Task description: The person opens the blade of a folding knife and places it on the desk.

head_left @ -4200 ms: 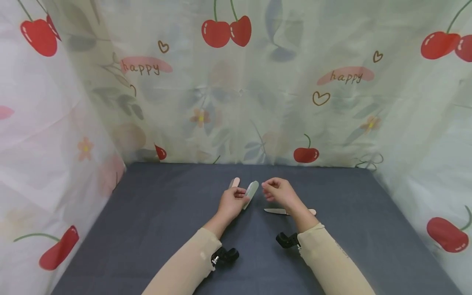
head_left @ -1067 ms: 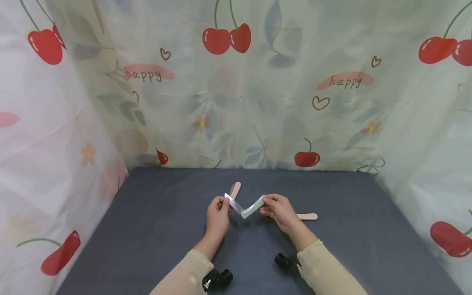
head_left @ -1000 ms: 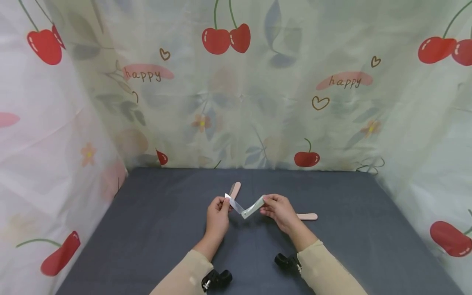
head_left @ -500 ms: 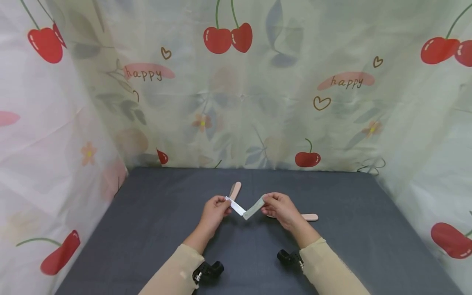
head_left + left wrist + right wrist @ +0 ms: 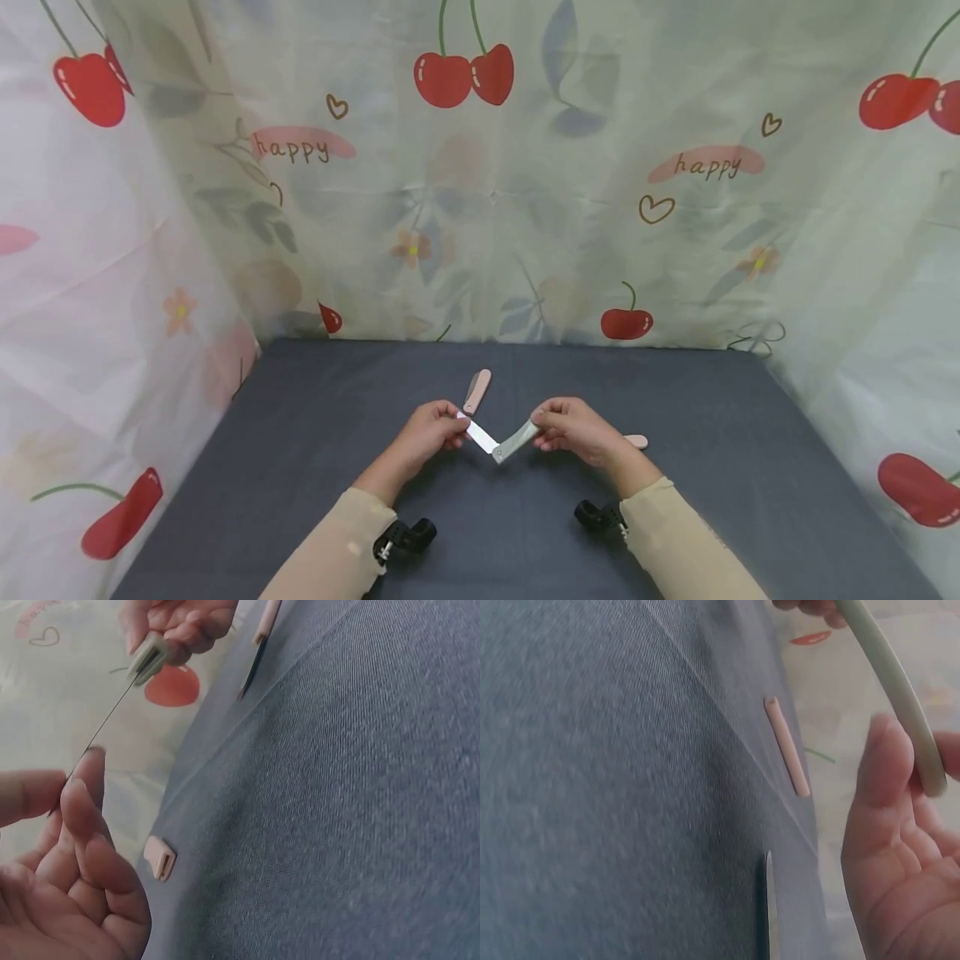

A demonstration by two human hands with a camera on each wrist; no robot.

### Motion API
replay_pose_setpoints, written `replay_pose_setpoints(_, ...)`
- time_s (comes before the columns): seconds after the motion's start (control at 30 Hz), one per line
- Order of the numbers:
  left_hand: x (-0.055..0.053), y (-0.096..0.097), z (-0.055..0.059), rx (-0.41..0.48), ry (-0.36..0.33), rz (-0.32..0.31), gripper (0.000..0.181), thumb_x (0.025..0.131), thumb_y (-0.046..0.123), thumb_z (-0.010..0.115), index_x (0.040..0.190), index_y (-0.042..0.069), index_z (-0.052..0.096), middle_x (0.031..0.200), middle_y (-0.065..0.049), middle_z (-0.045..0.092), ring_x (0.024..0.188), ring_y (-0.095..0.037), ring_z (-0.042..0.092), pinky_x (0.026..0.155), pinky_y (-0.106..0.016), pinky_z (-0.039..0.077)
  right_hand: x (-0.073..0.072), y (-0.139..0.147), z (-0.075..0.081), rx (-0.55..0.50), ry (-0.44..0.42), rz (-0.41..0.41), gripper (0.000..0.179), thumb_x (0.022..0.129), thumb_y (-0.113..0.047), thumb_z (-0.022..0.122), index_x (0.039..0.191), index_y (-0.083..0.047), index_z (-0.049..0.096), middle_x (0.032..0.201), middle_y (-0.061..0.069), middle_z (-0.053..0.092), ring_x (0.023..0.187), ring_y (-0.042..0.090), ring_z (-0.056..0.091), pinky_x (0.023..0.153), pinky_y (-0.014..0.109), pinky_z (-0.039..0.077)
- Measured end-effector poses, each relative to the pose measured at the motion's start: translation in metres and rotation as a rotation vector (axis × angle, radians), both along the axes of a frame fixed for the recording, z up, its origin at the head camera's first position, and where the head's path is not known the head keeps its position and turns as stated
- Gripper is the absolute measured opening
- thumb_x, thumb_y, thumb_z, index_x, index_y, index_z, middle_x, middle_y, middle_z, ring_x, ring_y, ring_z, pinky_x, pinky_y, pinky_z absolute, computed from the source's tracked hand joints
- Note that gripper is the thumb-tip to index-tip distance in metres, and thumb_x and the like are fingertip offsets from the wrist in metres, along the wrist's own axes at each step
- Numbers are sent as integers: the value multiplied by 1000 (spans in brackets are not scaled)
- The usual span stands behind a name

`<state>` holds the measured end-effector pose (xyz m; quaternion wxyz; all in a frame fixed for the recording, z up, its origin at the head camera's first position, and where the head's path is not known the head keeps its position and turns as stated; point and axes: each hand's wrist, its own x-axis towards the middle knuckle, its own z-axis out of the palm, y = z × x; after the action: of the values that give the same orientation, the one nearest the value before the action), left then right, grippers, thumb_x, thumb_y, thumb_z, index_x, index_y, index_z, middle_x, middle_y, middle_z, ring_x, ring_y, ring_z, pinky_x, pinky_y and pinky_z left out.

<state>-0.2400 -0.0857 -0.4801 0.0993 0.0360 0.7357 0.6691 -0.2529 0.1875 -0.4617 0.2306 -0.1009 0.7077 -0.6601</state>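
Dark blue-grey cloth (image 5: 502, 533) covers the work surface; pale curtain (image 5: 495, 267), printed with cherries, flowers and "happy", stands behind and at both sides. Green knife (image 5: 517, 440) is held above the cloth, bent in a V: left hand (image 5: 427, 432) pinches the blade, right hand (image 5: 577, 429) pinches the handle end. Pink knife (image 5: 481, 390) lies just beyond, blade along its handle. Second pink knife (image 5: 637, 441) lies on the cloth by the right wrist, blade out.

Makeshift booth, apparently a recording set-up; kind of building cannot be told. Landmark: table (image 5: 517, 533), dark-topped. Behind it, a pale sheet (image 5: 495, 167) hung like a curtain, printed with red cherries (image 5: 444, 81), brown hearts (image 5: 337, 98), flowers (image 5: 412, 249), the word (image 5: 707, 164) "happy". Similar sheets (image 5: 97, 358) wall off its left and right. Over its near part, black brackets (image 5: 411, 537) at both cuffs (image 5: 367, 512), wrist-camera mounts by the look.
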Motion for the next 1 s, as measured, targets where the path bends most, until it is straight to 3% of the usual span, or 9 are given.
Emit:
replay_pose_setpoints(0.2, 2, -6, 4, -2, 15, -84, 9, 93, 5, 65, 89, -1, 59, 73, -5, 70, 58, -9, 55, 59, -24, 45, -1, 4, 0, 15, -10, 84, 15, 101, -9, 59, 102, 6, 62, 83, 10, 69, 72, 14, 67, 66, 27, 56)
replay_pose_setpoints(0.33, 2, -7, 4, 7, 31, -84, 9, 93, 4, 65, 88, 0, 58, 72, -4, 69, 59, -9, 55, 59, -25, 45, 0, 5, 0, 11, -3, 75, 16, 101, -9, 60, 103, 7, 61, 83, 10, 69, 73, 14, 67, 68, 27, 56)
replay_pose_setpoints(0.43, 0, -6, 4, 4, 34, -63, 10, 94, 3, 64, 88, 0, 57, 74, -10, 70, 60, -11, 56, 60, -26, 45, 1, 4, 1, 4, 2, 48, 16, 100, -9, 60, 103, 7, 60, 83, 11, 69, 73, 14, 67, 68, 28, 56)
replay_pose_setpoints(0.6, -5, -3, 4, -9, 16, 22, 12, 95, 2, 64, 87, 1, 56, 78, -16, 71, 60, -12, 56, 60, -28, 45, 2, 1, 3, -31, 13, -7, 13, 101, -8, 58, 102, 5, 61, 83, 10, 69, 73, 14, 68, 69, 27, 56)
replay_pose_setpoints(0.8, -5, 1, 3, 35, 40, 142, 15, 96, 6, 66, 88, 3, 54, 86, -20, 72, 63, -11, 60, 65, -31, 51, 3, -3, 2, -61, 12, -149, 14, 102, -7, 57, 104, 7, 59, 82, 8, 68, 73, 12, 68, 70, 26, 57)
replay_pose_setpoints(1.0, -3, 12, 0, 138, 63, 276, 15, 96, 6, 66, 88, 2, 53, 79, -10, 73, 62, -7, 61, 65, -27, 50, 3, -8, 0, -73, 27, -293, 18, 103, -9, 56, 109, 8, 57, 84, 8, 67, 75, 13, 68, 72, 28, 57)
